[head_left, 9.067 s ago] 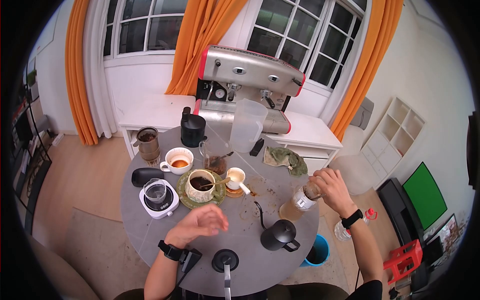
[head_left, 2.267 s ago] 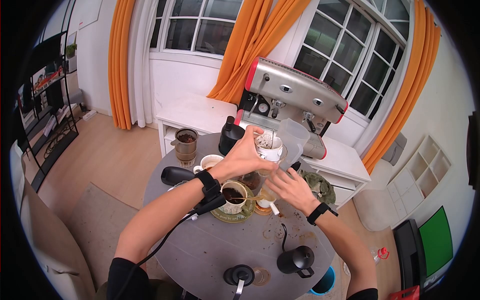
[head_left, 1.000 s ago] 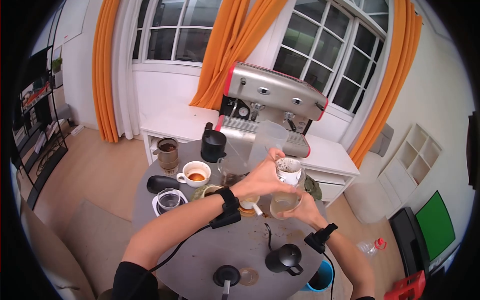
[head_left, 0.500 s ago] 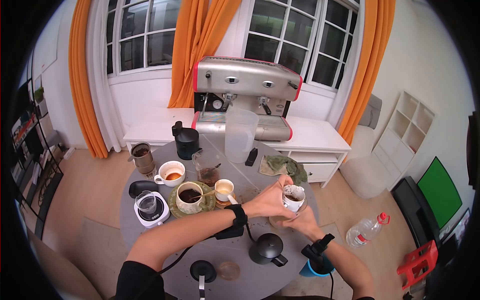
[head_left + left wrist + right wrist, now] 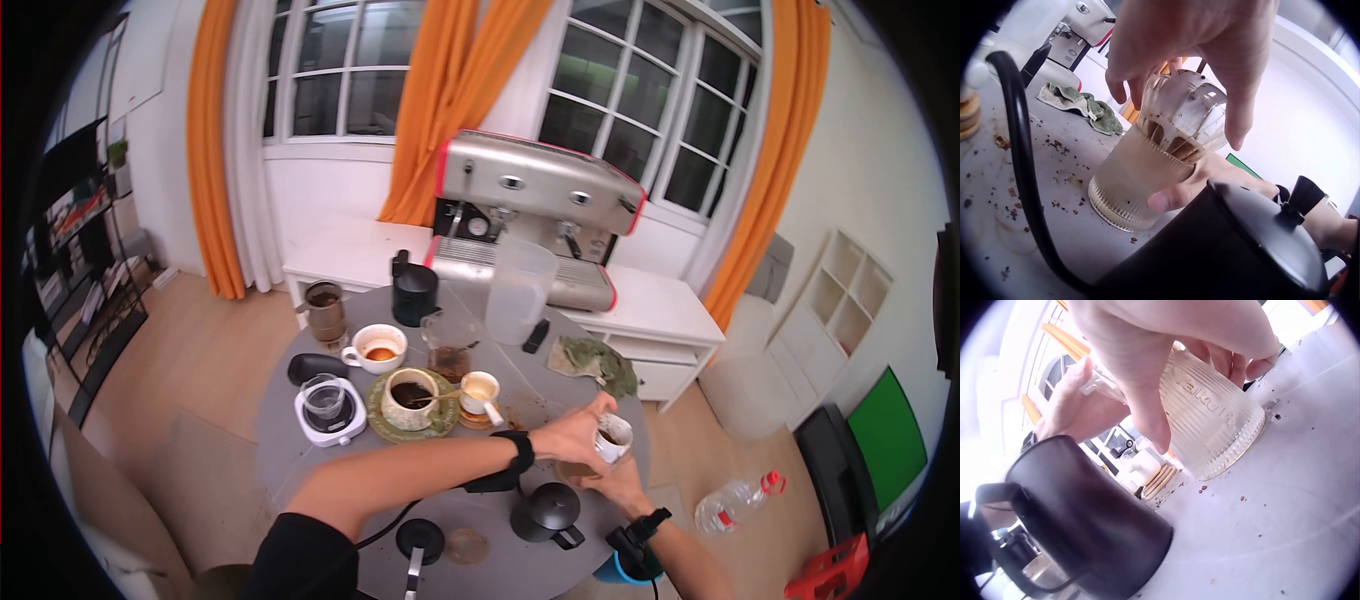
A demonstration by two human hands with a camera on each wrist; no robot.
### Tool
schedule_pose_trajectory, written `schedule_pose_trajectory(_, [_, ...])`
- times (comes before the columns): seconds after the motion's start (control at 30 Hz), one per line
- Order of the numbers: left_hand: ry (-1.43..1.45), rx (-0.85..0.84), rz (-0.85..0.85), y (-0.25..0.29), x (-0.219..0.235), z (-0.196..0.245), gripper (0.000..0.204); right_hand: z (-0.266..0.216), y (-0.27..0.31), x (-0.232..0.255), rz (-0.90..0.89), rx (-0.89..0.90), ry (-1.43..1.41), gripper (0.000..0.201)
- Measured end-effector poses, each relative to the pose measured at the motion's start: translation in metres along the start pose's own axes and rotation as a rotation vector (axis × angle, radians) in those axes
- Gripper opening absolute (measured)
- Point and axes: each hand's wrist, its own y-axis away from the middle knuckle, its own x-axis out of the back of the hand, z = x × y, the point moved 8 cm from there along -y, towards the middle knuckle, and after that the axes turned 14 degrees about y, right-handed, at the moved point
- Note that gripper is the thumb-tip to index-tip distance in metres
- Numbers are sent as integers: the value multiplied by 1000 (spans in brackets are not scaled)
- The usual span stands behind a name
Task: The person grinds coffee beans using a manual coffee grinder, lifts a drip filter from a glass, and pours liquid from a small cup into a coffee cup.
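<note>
My left hand (image 5: 568, 436) grips a whitish, slotted dripper (image 5: 1179, 115) from above, fingers and thumb on opposite sides. Dark specks stick to its walls. Below it, in the left wrist view, is a ribbed glass (image 5: 1129, 181) with raised lettering and a cloudy look. The fingers and thumb of my right hand (image 5: 618, 482) curl round this glass, whose base is at the grey tabletop (image 5: 1272, 537) in the right wrist view. Close in front stands a black gooseneck kettle (image 5: 547, 512), its spout curving past the glass in the left wrist view.
To the left are a mug of dark coffee (image 5: 410, 393) on a green saucer, a stained white cup (image 5: 378, 348), and a scale (image 5: 330, 412). Behind stand a frosted pitcher (image 5: 521, 290) and an espresso machine (image 5: 540, 190). A green cloth (image 5: 592, 364) lies near the right edge. Grounds litter the tabletop.
Earlier my left hand was empty while my right held the glass at the right. Later both hands held glass and dripper raised mid-table; since then they have moved right and down to the tabletop.
</note>
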Motion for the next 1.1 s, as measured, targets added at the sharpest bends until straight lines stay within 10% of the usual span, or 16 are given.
schedule_pose_trajectory(0.23, [95, -170, 33, 5, 28, 19, 130, -2, 11, -6, -145, -82, -182, 88])
schedule_pose_trajectory(0.37, [83, -236, 124, 71, 102, 91, 114, 9, 26, 64, 144, -23, 82, 82])
schedule_pose_trajectory(0.5, [524, -228, 299, 174, 158, 96, 66, -97, 22, 105, 273, 2, 394, 50])
schedule_pose_trajectory(0.67, [679, -85, 402, 219, 142, 4, 15, -229, -6, 4, -41, 205, 480, 16])
schedule_pose_trajectory(0.77, [651, -104, 365, 212, 121, -18, 20, -251, -30, -74, -280, 392, 793, 23])
schedule_pose_trajectory(1.1, [562, -37, 210, 203, 98, -55, 35, -133, -125, -135, -496, 48, 1182, 38])
